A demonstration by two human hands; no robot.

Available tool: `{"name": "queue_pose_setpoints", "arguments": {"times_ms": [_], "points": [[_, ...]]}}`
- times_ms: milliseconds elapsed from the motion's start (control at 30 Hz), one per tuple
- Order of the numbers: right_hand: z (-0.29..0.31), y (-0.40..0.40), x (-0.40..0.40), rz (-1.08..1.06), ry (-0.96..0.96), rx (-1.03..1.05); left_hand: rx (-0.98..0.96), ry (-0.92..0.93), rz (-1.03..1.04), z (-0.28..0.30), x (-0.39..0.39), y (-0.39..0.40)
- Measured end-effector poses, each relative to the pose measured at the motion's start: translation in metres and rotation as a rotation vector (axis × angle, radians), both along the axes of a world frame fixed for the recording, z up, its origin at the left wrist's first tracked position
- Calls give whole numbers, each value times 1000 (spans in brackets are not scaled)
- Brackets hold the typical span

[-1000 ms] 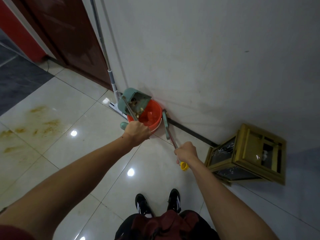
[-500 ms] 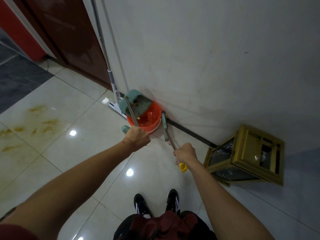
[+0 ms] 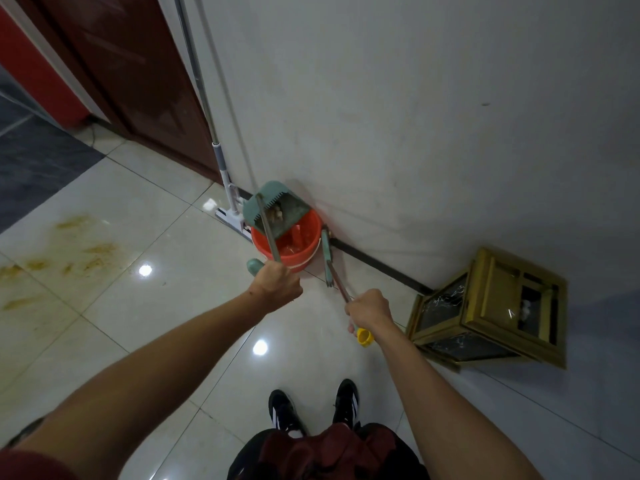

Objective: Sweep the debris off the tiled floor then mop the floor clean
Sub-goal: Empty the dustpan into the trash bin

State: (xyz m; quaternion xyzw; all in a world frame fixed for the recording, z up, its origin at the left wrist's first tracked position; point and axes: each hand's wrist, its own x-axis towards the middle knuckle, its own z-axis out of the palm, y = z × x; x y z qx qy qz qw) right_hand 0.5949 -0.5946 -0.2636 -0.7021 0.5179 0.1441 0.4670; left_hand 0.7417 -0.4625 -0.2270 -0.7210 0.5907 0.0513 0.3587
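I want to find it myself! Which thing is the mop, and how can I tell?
Look at the white wall beside the dark brown door. A long thin pole leans there, just left of the orange bucket. That is the mop: nobody holds it, and it ends in a flat white head on the tiles.

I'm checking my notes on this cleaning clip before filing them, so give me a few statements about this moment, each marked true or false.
1. The left hand holds the dustpan tilted over the orange bucket. True.
2. The dustpan is completely empty. False: a small clump of debris still sits in it.
3. The right hand grips the broom, its head down beside the bucket. True.
4. The mop lies flat in the middle of the floor. False: it leans upright against the wall.
5. The floor is spotless. False: brownish stains mark the tiles at left.
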Motion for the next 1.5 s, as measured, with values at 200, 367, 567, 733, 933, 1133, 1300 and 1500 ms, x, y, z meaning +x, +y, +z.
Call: {"name": "queue_pose_setpoints", "arguments": {"times_ms": [200, 367, 567, 733, 933, 1133, 1300, 1500], "points": [[1, -1, -3, -4, -7, -4, -105, 62, 63, 8, 19, -1], [-1, 2, -2, -10, -18, -2, -60, 4, 2, 6, 15, 1], [-2, 3, -8, -11, -13, 4, -9, -32, 28, 2, 6, 6], [-3, 3, -9, -18, -27, 14, -116, 30, 73, 10, 10, 4], [-1, 7, -10, -24, -40, 22, -193, 78, 146, 15, 15, 16], [-3, 11, -8, -113, -60, 43, -448, 181, 446, 37, 32, 41], [-9, 23, -6, -133, -82, 41, -744, 226, 701, 41, 47, 87], [-18, 48, -6, -187, -135, 67, -1027, 247, 989, 38, 40, 141]]}}
